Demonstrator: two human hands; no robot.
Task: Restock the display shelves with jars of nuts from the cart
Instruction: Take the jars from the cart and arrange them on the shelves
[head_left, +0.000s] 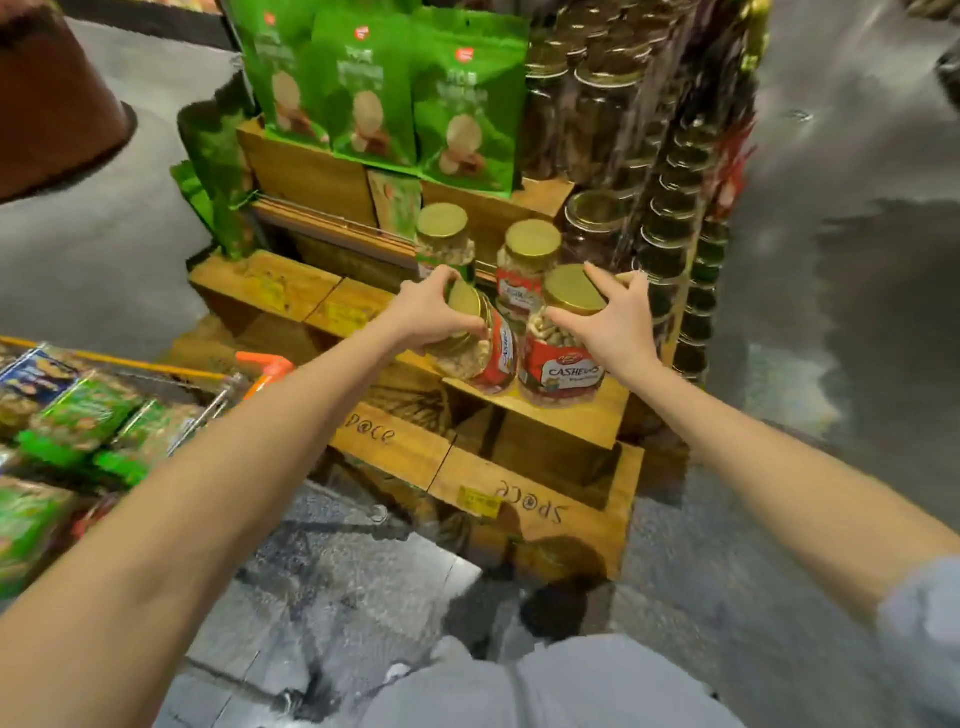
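Mid-placement on the lower wooden shelf (571, 418). Rotate the left cashew jar (496, 358) upright before letting go: currently leaning, lid toward camera, base at the shelf's front-left edge, cannot tell whether touching. Set down flat, just beside the right cashew jar (563, 371), label out. Avoid bumping that neighbour while straightening, and keep clear of the rear jars (527, 260) one step up. Right one looks seated: upright, CASHEWS label forward. Release only after checking the base sits fully on the board, no overhang.

Left grip (431, 312): curled over the gold lid from above, fingers and thumb round the rim, carrying the tilted jar.
Right grip (621, 317): spread wide over the other lid (571, 291), thumb near side, fingers on far rim, clamping it.
Cart (223, 387) at left, green packs visible inside.
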